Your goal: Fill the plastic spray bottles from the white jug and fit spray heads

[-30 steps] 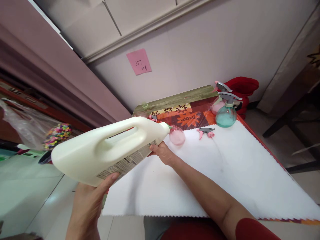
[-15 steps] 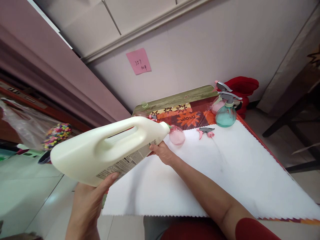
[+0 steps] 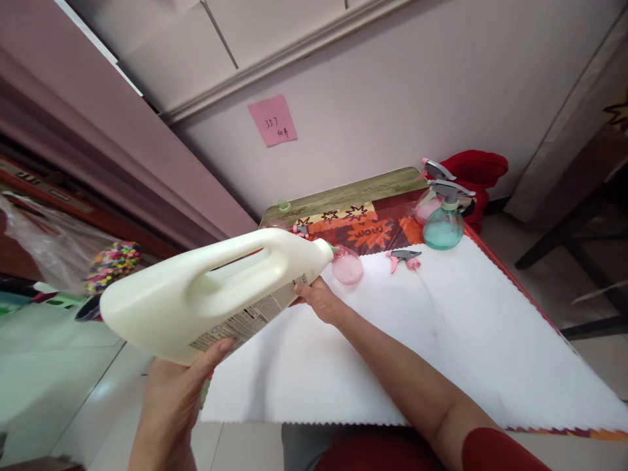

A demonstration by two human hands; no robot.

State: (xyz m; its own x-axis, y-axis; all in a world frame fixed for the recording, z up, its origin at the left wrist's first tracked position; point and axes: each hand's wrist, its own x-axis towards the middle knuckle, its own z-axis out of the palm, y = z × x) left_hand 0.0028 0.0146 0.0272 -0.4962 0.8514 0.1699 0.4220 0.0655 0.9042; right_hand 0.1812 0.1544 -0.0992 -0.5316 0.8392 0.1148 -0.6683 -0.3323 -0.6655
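Observation:
A large cream-coloured detergent jug [image 3: 161,297] lies tilted in the air with its mouth to the right. My left hand [image 3: 181,386] is closed around its lower end, thumb on the printed label. Near the neck, my right hand [image 3: 316,299] grips the jug's underside. The jug's green-tipped mouth meets the neck of a small pink clear bottle [image 3: 348,267] standing on the white cloth [image 3: 383,366]. Whether liquid flows cannot be seen. Right of that bottle lies a loose grey and pink spray trigger [image 3: 404,259] with a thin tube.
At the back right stand a teal spray bottle [image 3: 443,226] and a pink spray bottle [image 3: 426,206], in front of a red plush toy [image 3: 478,171]. A green ring cap [image 3: 284,206] sits at the far left corner. Another trigger [image 3: 301,230] shows behind the jug.
Almost nothing differs. The jug's rear end has shifted very slightly to the right; both hands keep their hold.

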